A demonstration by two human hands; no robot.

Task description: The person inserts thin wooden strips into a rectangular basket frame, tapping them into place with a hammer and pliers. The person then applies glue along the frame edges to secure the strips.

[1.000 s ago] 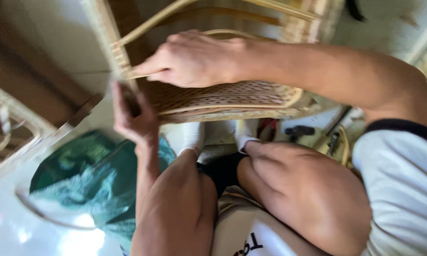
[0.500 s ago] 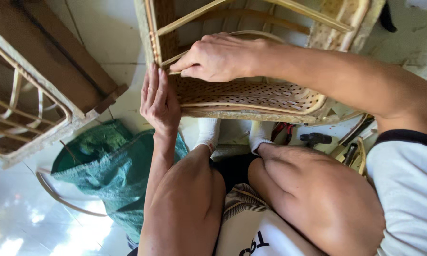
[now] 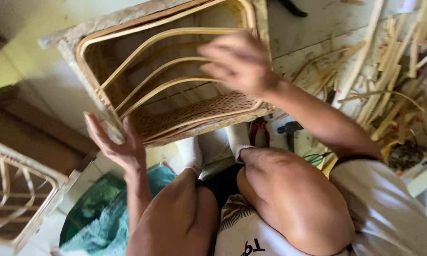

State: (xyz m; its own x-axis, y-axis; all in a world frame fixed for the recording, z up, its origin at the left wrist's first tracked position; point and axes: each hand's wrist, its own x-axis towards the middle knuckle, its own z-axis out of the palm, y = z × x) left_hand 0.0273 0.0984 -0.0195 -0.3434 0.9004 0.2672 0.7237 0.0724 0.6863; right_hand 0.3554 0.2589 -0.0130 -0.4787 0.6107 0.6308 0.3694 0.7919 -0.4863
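Head view: my right hand (image 3: 239,61) is motion-blurred over the rattan frame (image 3: 171,76), fingers loosely curled; I cannot tell if it grips a rod or only hovers. My left hand (image 3: 116,144) is clearer: open wide, palm pressed against the frame's lower left corner, holding nothing closed. The frame's top edge and right end are partly cut off or covered by my right arm. It lies on its side in front of my knees, opening facing me, long axis running left to right and tilted down toward the left. Inside it: curved cane rods (image 3: 161,80) and a woven panel (image 3: 194,111) along the bottom side. A second frame (image 3: 19,189) at left is cropped. Cane scraps (image 3: 393,80) at right, a blurry heap. Green bag (image 3: 107,215) under my left arm, half hidden.
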